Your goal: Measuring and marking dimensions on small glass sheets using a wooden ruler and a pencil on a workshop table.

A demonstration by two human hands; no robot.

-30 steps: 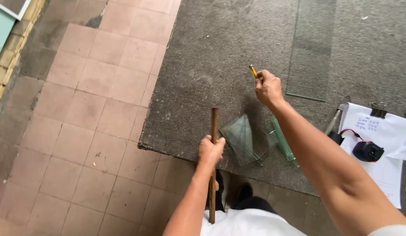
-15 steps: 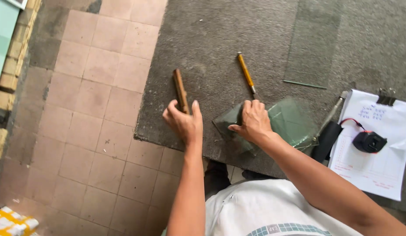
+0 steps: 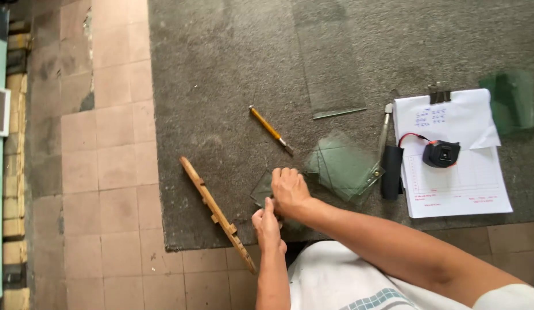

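Pressed flat under the right hand, a small glass pane is being held on the grey mat; its near edge is apparently being pinched by the left hand, beside the wooden ruler.

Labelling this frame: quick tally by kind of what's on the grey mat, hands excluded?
Glass pieces: 4 (long clear strip, green stack, small pane under the hands, green piece at right edge)
Yellow-handled cutter: 1
Wooden ruler: 1
Black-handled tool: 1
Clipboard: 1
Tape measure: 1
Total: 9
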